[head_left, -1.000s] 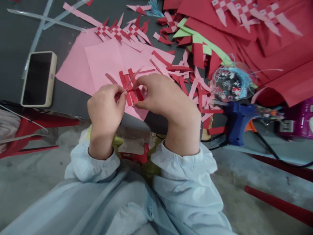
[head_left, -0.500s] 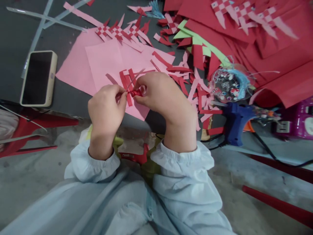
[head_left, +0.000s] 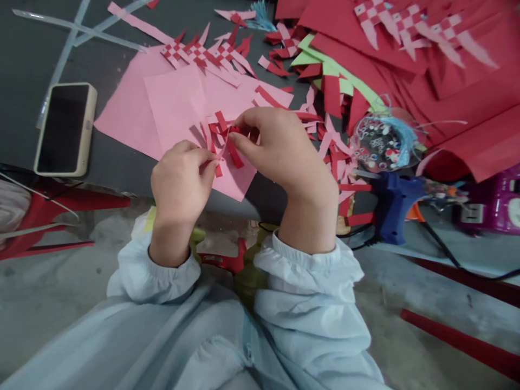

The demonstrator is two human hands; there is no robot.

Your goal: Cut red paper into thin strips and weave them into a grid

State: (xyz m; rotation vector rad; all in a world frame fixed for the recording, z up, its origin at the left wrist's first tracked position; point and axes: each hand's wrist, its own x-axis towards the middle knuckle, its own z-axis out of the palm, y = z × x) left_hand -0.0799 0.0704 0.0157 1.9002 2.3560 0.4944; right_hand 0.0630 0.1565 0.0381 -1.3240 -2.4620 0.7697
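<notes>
My left hand (head_left: 182,176) pinches the end of a thin pink paper strip (head_left: 224,147) between thumb and forefinger. To its right, my right hand (head_left: 272,143) is closed on red paper strips, its thumb and forefinger close to the strip's upper part. More red strips (head_left: 235,156) hang below the right fingers. Both hands are over pink paper sheets (head_left: 174,100). Woven red and pink paper pieces (head_left: 198,54) lie at the sheets' top edge. The right palm and some of the folded paper are hidden by the fingers.
A phone (head_left: 63,130) lies at the left. Loose strips (head_left: 337,146), a container of beads (head_left: 377,143) and a blue glue gun (head_left: 392,206) with a cable are at the right. Red sheets (head_left: 447,108) cover the upper right. Clear sticks (head_left: 81,28) cross at the upper left.
My right hand has moved up and to the right, away from my left hand. A pink strip now stretches between them, and the red strips beneath have spread and shifted.
</notes>
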